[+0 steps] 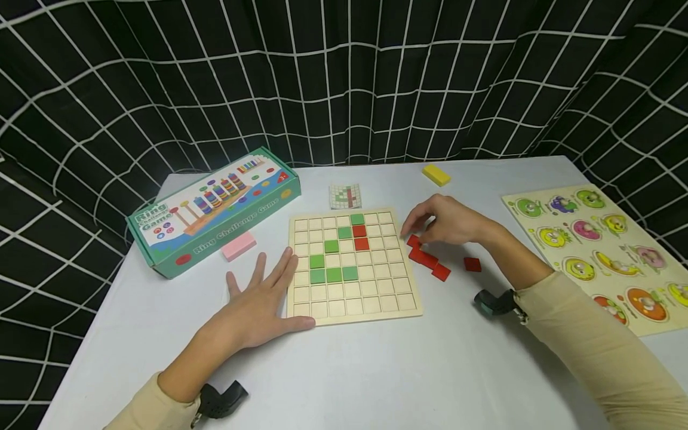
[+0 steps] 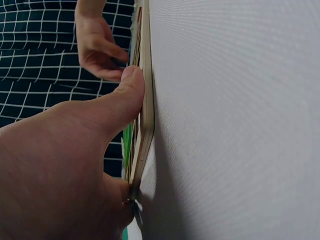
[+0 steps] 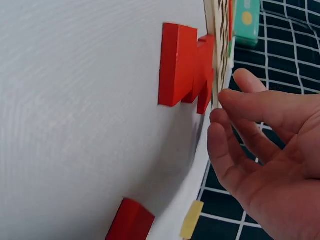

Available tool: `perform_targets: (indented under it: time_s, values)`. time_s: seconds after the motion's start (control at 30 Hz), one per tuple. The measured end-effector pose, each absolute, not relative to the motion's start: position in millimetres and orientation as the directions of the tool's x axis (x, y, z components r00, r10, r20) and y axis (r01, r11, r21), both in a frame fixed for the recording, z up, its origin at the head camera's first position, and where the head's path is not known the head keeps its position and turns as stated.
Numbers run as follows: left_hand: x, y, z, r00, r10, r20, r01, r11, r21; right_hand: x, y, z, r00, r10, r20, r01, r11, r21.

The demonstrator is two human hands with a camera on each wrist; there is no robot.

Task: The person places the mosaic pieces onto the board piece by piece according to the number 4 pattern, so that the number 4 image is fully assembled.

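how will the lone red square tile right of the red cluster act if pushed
The lone red tile will probably slide, not roll, as it lies flat with straight edges. It looks stiff, its sides unbent, and is likely light, being far smaller than the wooden grid board.

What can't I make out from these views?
Head: details on the pattern card, too small.
Head: fruit puzzle board, cut off at right edge.
Head: part of the farthest loose red tile, hidden by the right hand.
Left wrist: layout on the grid board, seen edge-on.
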State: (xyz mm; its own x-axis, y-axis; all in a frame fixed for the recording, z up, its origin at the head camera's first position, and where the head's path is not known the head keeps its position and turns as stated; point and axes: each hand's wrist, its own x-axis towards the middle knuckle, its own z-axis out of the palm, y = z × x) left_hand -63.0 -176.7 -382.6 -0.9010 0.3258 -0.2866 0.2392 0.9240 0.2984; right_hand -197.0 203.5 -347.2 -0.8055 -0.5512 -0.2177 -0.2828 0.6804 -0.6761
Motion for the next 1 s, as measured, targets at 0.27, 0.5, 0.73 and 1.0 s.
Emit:
perform_targets:
  time_s: [0.27,0.5,0.73,1.0]
  values:
    - [-63.1,-176.4,-384.2,-0.902,0.324,-0.285,0.239,0.925,0.297,-198.0,206.9,-352.4,-0.798,-0.550,-0.246,-0.288,0.707,-0.646]
    - [-63.3,-176.8,-384.7,-0.903,0.327,-0.280,0.242,0.923,0.299,-197.5,209.4,-354.8,-0.814,-0.533,-0.233,-0.295,0.724,-0.624]
    - [-63.2,-176.4,-383.8,-0.902,0.328,-0.281,0.244,0.924,0.295,-195.8,210.4,-355.6,-0.826,-0.516,-0.227,-0.294,0.737,-0.609]
    - [-63.2,-176.3,-384.2,-0.904,0.327,-0.277,0.244,0.924,0.293,-195.1,212.9,-358.0,-0.832,-0.520,-0.194,-0.326,0.741,-0.587]
